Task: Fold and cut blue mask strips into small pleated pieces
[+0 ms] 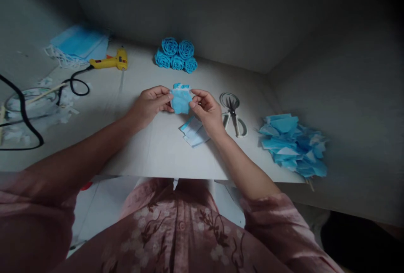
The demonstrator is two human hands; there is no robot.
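Observation:
Between my two hands a small piece of blue face-mask fabric point(181, 101) is held up above the table, its top edge whitish and crumpled. My left hand point(154, 101) pinches its left side between thumb and fingers. On the opposite side, my right hand point(206, 107) grips the right edge the same way. Below my right hand lies a cut white-and-blue mask piece point(194, 132), partly hidden by the hand. Scissors with white handles point(232, 115) rest just right of that hand, beside a round metallic-looking ring or lid.
Several rolled blue rosettes point(176, 55) are stacked at the back. A yellow glue gun point(110, 60) with a black cord lies left, near piled masks point(78, 41). White scraps surround a round container point(30, 98). Blue cut pieces point(293, 144) heap at the right edge.

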